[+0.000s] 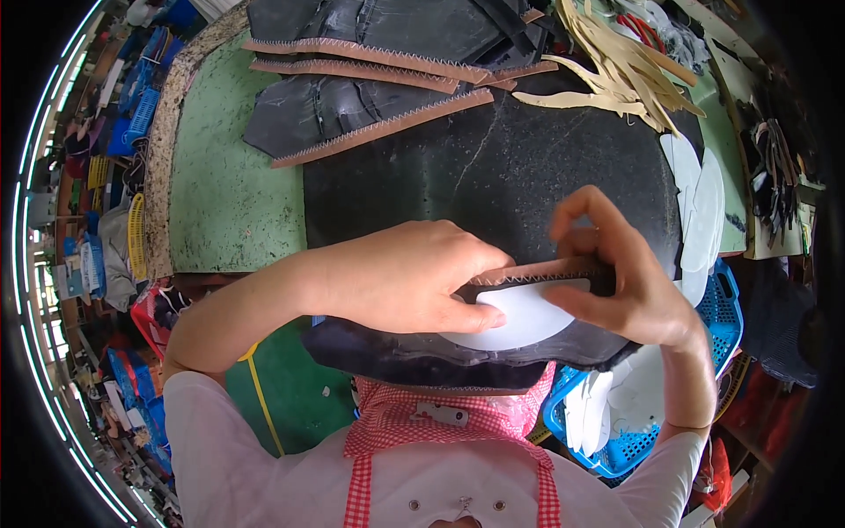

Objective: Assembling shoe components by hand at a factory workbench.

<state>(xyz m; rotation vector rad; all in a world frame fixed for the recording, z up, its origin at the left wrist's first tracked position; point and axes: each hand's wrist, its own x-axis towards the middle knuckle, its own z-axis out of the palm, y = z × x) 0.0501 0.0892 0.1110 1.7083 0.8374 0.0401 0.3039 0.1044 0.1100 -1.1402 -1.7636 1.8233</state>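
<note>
The left hand point(422, 275) clamped its fingers on a flat, round-edged white sheet point(532, 319) against a brown-edged, zigzag-stitched black piece point(537, 271) at the near side of the green counter point(229, 194). The right hand point(647, 295) had its thumb on the sheet, forefinger raised apart; its grip could not be told. Marks on the red-and-white checked apron's point(383, 429) pale patch point(443, 414) were too small to read

Green floor point(308, 422) — yellow line point(261, 396), green-topped worktable point(233, 194), white strip lights point(20, 220) at left
</note>
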